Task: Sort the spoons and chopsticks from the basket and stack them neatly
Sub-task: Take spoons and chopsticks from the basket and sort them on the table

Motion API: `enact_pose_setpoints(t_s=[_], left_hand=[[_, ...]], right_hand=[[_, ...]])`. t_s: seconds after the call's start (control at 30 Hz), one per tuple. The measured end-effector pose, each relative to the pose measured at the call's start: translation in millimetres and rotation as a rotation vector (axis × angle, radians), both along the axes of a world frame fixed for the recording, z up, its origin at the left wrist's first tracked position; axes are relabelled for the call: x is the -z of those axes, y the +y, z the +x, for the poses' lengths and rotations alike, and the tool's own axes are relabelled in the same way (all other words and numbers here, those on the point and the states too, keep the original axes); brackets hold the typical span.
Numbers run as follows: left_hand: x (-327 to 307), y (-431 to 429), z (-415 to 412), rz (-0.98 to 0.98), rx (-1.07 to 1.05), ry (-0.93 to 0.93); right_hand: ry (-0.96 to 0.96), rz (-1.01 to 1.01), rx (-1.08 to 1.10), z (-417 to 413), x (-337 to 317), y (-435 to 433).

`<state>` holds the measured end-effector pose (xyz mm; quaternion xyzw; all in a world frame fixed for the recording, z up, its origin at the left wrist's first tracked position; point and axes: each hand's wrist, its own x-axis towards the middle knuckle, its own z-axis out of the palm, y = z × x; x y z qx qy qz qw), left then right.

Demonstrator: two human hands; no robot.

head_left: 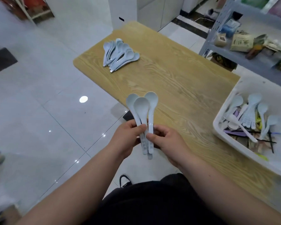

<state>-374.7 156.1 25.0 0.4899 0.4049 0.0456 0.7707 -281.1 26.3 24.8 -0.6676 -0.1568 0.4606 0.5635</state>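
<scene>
1. Right now my left hand [128,137] and my right hand [165,140] are both closed around the handles of three pale blue spoons [143,111], thumbs pressed on top, fingers curled beneath. The bowls fan out upward and away from me, over the near edge of the wooden table [177,88].
2. These spoons look like smooth, glossy plastic, so I judge them light and stiff, not fragile, but slippery against one another. A loose grip would let them slide and splay.
3. Best hold, as I judge it, is mid-handle, where the shafts run parallel. Pinching there lets me square the handle ends with one hand while the other nudges the bowls so they nest.
4. Farther along the table lies the sorted pile of spoons [120,54], bowls overlapping, handles pointing roughly toward me. My bundle probably belongs there, laid down in the same direction.
5. Off to my right sits the white basket [221,117], with more pale blue spoons, a white spoon [242,129] and thin dark chopsticks [270,140] tangled with other coloured bits I cannot identify.
6. Those chopsticks look thin and prone to roll, so I would gather them in a bunch by the middle.
</scene>
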Motion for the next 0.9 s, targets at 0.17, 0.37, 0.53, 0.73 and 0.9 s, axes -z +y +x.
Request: enact_pose_setpoints(t_s=[0.17,0.37,0.53,0.73,0.9], left_hand=[[-0.2,49.4,-9.1,0.062,0.051,0.012],[6.4,98.1,24.0,0.100,0.145,0.037],[9.5,152.2,66.7,0.157,0.168,0.091],[11.5,220.4,109.7,0.215,0.198,0.149],[21.5,265.8,136.4,0.186,0.219,0.167]], right_hand=[[-0.026,-0.032,-0.018,-10.4,8.5,46.3],[0.014,-0.042,0.042,19.4,19.4,91.5],[0.088,-0.034,0.091,63.8,29.1,144.2],[0.140,-0.040,0.048,108.5,31.7,215.2],[0.122,-0.110,0.089,132.4,50.0,262.7]])
